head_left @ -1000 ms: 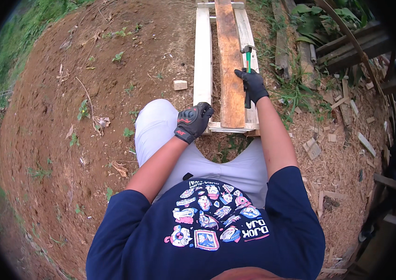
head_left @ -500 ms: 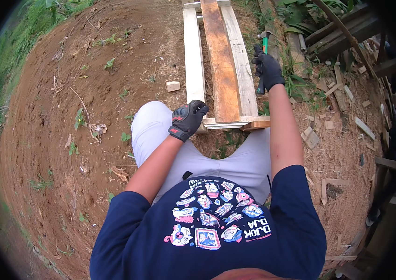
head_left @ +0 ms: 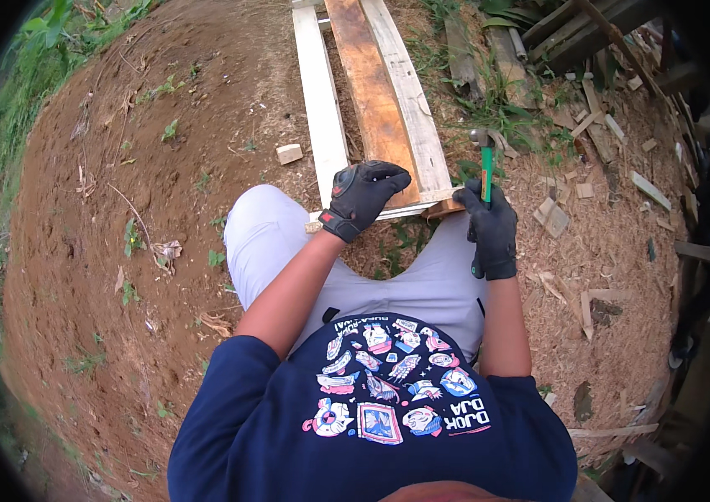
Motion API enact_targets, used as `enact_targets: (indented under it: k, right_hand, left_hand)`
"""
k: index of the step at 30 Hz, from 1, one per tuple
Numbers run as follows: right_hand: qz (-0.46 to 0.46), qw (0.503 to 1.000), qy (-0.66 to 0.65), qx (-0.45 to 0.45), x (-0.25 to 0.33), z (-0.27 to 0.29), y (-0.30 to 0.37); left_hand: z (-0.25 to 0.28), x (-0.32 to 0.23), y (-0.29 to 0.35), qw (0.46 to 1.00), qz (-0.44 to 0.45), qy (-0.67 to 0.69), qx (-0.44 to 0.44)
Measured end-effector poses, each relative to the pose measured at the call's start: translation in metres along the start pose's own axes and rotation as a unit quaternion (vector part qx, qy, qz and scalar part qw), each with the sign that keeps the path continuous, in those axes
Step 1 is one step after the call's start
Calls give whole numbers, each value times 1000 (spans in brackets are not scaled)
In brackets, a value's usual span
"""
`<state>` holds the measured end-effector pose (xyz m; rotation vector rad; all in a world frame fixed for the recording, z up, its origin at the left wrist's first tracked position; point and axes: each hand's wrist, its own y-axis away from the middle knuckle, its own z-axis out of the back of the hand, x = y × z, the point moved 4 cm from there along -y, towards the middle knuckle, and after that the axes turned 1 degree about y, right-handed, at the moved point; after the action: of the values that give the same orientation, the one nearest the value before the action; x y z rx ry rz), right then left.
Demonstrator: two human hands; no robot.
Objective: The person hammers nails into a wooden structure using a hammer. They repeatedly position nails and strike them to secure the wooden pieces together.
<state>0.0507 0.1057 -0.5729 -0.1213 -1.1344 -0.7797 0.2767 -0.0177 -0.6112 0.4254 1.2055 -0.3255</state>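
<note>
A long wooden frame of pale slats (head_left: 321, 109) stretches away in front of me, with a reddish-brown plank (head_left: 374, 100) lying lengthwise along its middle. My left hand (head_left: 361, 199), in a black glove, is over the frame's near end. Its fingers are curled together above the brown plank's end; anything between them is too small to make out. A hammer with a green handle (head_left: 486, 174) is gripped in my black-gloved right hand (head_left: 493, 230), its metal head pointing up and away. That hand is just right of the frame's near corner, by a short brown block (head_left: 445, 207).
A small wood block (head_left: 289, 154) lies on the bare soil left of the frame. Offcuts (head_left: 551, 217) and sawdust are scattered on the right, beside stacked timber (head_left: 576, 38). My knees (head_left: 258, 226) flank the frame's near end.
My left hand has shifted right, from the pale left slat to the brown plank's near end. My right hand has brought the hammer down and closer to me. The view has turned slightly.
</note>
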Motion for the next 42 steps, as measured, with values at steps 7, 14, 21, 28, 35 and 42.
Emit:
enact_targets:
  k: [7,14,21,28,35,42]
  right_hand:
    - [250,963,-63,-76,-28,-18,-5]
    - [187,980,-34,-63,-38,-15,-17]
    - [182,980,-24,-72,-42,-14,-28]
    - [178,980,-46,-75,-40,-13,-25]
    - [168,982,-9,-81,-35,-10,-24]
    - [173,981,-35,-77,-40,-12,-26]
  left_hand:
    - [-13,-2,-5,1000,-8,21,-21]
    - [-18,-4,-10,1000,16,-26,4]
    - [-27,3,-19,997,-28,-74,13]
    - [-32,-16,-20,995,-34,-92,7]
    - [-35,-20,-12,995,-29,-93,9]
    - [-30,-14,-12,997,-21,-65,26]
